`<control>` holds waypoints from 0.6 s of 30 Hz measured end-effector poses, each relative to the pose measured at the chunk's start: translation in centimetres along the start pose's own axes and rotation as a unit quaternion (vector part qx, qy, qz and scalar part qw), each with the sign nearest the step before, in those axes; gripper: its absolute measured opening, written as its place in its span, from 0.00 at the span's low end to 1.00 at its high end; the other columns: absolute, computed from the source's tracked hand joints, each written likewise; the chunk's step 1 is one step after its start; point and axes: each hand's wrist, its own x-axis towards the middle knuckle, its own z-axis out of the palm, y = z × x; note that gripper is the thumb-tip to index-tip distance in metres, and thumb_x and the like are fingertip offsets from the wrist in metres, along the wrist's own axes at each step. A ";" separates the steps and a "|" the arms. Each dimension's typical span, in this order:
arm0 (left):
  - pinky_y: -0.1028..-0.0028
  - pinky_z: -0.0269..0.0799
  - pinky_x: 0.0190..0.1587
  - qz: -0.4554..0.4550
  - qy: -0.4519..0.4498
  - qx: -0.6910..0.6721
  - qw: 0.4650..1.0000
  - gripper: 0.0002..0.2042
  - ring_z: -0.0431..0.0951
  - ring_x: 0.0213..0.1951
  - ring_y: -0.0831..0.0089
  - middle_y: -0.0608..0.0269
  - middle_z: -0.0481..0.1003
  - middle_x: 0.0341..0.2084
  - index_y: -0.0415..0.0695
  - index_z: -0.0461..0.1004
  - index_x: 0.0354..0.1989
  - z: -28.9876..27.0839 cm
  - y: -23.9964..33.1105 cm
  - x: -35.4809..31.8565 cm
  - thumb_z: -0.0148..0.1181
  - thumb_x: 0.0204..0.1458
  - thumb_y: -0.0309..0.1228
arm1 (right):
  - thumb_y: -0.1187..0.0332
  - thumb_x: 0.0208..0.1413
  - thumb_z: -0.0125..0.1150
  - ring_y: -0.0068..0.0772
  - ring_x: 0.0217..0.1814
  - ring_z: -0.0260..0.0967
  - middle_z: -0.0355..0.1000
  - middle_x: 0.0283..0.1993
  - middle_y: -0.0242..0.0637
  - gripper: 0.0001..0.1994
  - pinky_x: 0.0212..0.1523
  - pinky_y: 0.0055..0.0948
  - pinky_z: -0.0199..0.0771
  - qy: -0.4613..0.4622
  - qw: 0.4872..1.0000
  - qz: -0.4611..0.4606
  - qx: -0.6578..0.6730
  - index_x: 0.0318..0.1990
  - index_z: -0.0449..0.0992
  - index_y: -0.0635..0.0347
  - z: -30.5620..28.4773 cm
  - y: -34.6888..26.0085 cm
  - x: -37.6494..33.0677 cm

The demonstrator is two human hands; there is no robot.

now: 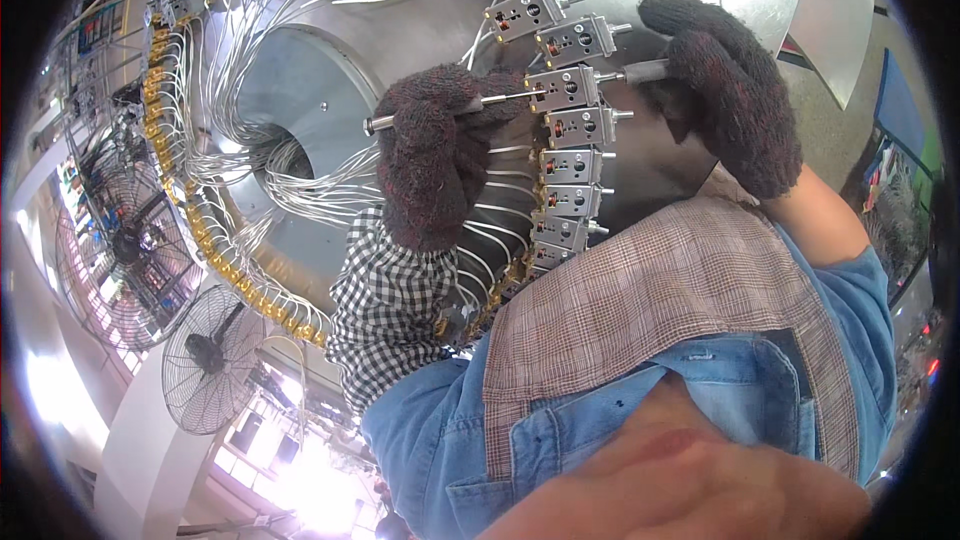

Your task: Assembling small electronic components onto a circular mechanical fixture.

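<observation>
Big round metal drum (330, 90) across the middle and upper part of the frame, shiny and grey. Many thin white wires (290, 180) fanning out from its centre hole. Curved line of gold-coloured fittings (215, 255) down the left side and along the bottom edge of the drum. Two wire-caged fans (205, 360) in the lower left, well apart from the work.

Curved row of small grey switch boxes (570, 155) along the right rim of the drum, from the top of the frame down to the middle. All look seated in the row; how many are fastened and how many are left, cannot tell.

Left hand (435, 155) in a dark knit glove, middle of the frame, closed tight around a thin metal rod tool (455, 108). Tip of the rod touching one box (565, 88) in the row, seemingly the one being worked on now.

Right hand (725, 90) in the same kind of glove, upper right, curled shut on a short metal stub (645, 70) sticking out of that same box on its other side.
</observation>
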 end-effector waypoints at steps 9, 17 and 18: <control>0.89 0.68 0.22 0.007 0.054 0.056 0.997 0.17 0.75 0.28 0.78 0.50 0.73 0.36 0.37 0.67 0.39 -0.4 -0.4 -0.1 0.52 0.53 0.41 | 0.60 0.54 0.52 0.21 0.28 0.68 0.71 0.35 0.34 0.19 0.30 0.21 0.71 -0.072 0.938 0.288 0.178 0.50 0.67 0.61 -1.4 -1.8 0.4; 0.82 0.71 0.28 0.019 0.014 0.067 0.997 0.15 0.72 0.26 0.77 0.55 0.73 0.33 0.38 0.66 0.39 0.1 -0.2 -0.1 0.47 0.56 0.40 | 0.62 0.55 0.52 0.20 0.27 0.67 0.70 0.34 0.34 0.17 0.28 0.18 0.70 -0.007 0.881 0.334 0.334 0.50 0.68 0.58 -1.0 -1.9 0.2; 0.82 0.71 0.28 0.020 0.014 0.068 0.997 0.15 0.72 0.26 0.77 0.55 0.73 0.33 0.38 0.66 0.39 0.0 -0.2 -0.1 0.47 0.56 0.40 | 0.63 0.55 0.52 0.20 0.26 0.67 0.70 0.34 0.34 0.17 0.28 0.18 0.70 -0.021 0.860 0.382 0.337 0.50 0.68 0.59 -1.1 -2.1 0.4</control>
